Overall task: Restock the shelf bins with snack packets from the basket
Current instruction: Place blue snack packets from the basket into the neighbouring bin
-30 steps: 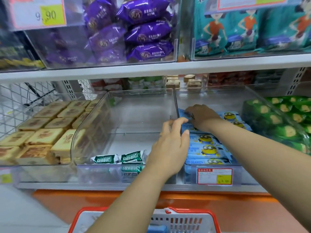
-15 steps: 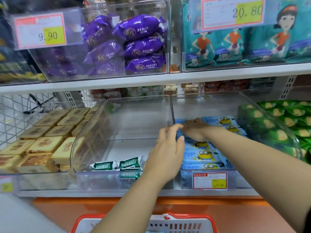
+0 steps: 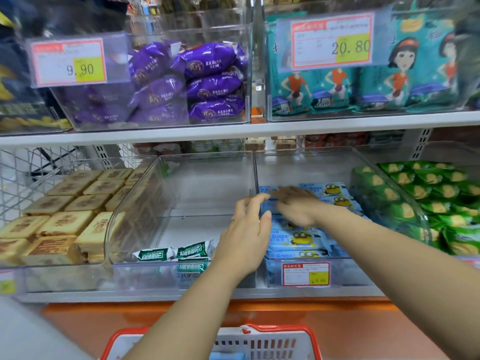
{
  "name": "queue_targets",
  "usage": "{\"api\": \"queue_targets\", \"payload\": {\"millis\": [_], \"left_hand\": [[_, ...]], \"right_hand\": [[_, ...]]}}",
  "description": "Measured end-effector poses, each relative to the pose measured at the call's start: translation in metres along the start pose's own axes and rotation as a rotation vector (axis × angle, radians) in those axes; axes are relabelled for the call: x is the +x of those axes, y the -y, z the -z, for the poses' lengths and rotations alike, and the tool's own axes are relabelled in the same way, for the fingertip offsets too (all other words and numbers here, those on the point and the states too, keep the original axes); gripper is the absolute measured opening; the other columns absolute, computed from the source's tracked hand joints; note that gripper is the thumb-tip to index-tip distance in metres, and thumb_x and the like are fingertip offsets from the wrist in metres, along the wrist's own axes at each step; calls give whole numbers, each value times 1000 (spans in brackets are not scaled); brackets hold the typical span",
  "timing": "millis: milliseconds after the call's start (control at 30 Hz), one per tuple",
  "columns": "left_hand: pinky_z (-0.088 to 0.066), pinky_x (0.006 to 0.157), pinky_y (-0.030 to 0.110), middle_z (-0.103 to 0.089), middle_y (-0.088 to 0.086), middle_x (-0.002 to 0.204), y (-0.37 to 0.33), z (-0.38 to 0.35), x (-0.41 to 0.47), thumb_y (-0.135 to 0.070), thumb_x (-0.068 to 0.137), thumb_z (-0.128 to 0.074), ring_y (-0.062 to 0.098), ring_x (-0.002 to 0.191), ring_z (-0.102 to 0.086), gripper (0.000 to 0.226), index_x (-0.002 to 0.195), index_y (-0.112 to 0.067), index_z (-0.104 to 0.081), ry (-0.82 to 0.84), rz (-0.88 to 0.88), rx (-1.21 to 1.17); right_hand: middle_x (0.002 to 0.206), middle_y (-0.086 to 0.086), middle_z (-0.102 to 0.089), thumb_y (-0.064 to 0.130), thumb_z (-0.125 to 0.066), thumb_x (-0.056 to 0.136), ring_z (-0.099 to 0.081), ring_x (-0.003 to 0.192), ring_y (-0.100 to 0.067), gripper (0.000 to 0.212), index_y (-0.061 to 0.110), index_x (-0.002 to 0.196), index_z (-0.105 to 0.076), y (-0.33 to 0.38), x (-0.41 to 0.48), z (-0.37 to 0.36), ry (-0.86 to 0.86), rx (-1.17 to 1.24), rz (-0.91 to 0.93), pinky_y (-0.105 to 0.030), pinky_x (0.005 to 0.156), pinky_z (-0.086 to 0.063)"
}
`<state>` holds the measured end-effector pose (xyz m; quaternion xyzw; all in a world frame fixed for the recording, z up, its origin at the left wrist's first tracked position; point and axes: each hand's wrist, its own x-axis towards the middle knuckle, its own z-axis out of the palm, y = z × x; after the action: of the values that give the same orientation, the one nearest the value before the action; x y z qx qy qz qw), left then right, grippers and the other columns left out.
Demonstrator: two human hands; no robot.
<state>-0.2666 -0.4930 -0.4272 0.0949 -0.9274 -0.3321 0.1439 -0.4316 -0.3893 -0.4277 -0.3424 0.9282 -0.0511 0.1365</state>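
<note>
Blue cartoon snack packets (image 3: 298,239) lie in rows inside a clear shelf bin (image 3: 345,271) on the lower shelf. My right hand (image 3: 294,207) lies flat and blurred on the rear packets, its fingers straight and pointing left. My left hand (image 3: 244,236) rests at the clear divider (image 3: 255,175) between this bin and the neighbouring one; its fingers are loosely spread and hold nothing. That neighbouring middle bin (image 3: 207,183) holds only a few green-white packets (image 3: 193,250) at its front. The red-rimmed white basket (image 3: 262,341) sits below, partly behind my left forearm.
A bin of tan square biscuit packs (image 3: 59,219) stands to the left, and green packets (image 3: 436,201) fill the bin to the right. On the upper shelf (image 3: 233,129) are purple packets (image 3: 213,81) and teal bags (image 3: 337,89) behind price tags. An orange base panel (image 3: 337,320) runs under the shelf.
My right hand has drawn back from the rear of the blue-packet bin and flattened over the packets. My left hand stays at the divider. The view has tilted upward.
</note>
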Motion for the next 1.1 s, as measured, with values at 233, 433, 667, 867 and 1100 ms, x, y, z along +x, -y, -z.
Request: {"api": "queue_targets", "payload": {"millis": [233,433,667,867,1100], "left_hand": [[-41,105,46,-32,-4,152,-6,12,16,-43,103,-40,21,132,-45,50,150,-32,-31,-27,-82,66],[-39,101,22,-54,-7,127,14,18,-85,-27,96,-50,9,116,-53,29,123,-22,-63,-169,-191,-22],[-48,89,28,-65,-10,110,100,3,-194,-13,97,-54,7,101,-60,23,112,-25,-68,-121,104,-51],[-49,88,35,-60,-1,127,151,-51,-243,-21,102,-47,20,105,-60,28,126,-25,-60,355,338,134],[-21,114,63,-28,7,157,185,-94,-297,-36,94,-59,33,145,-24,44,138,-36,-53,947,314,600]], "right_hand": [[113,7,-68,22,-55,91,-59,108,-15,31,22,119,-67,20,-119,10,-591,264,221,-38,93,-48],[89,12,-70,29,-57,87,-63,81,-10,17,26,96,-72,58,-186,-74,-596,424,251,-35,76,-53],[85,13,-66,27,-56,96,-59,75,-8,17,29,107,-69,82,-185,-155,-203,320,225,-32,70,-49],[96,3,-65,21,-48,97,-62,94,-24,18,24,102,-64,71,-189,-254,315,102,189,-30,72,-43],[132,-12,-55,12,-46,98,-55,114,-32,41,24,137,-53,101,-194,-325,660,-6,282,-43,90,-49]]}}
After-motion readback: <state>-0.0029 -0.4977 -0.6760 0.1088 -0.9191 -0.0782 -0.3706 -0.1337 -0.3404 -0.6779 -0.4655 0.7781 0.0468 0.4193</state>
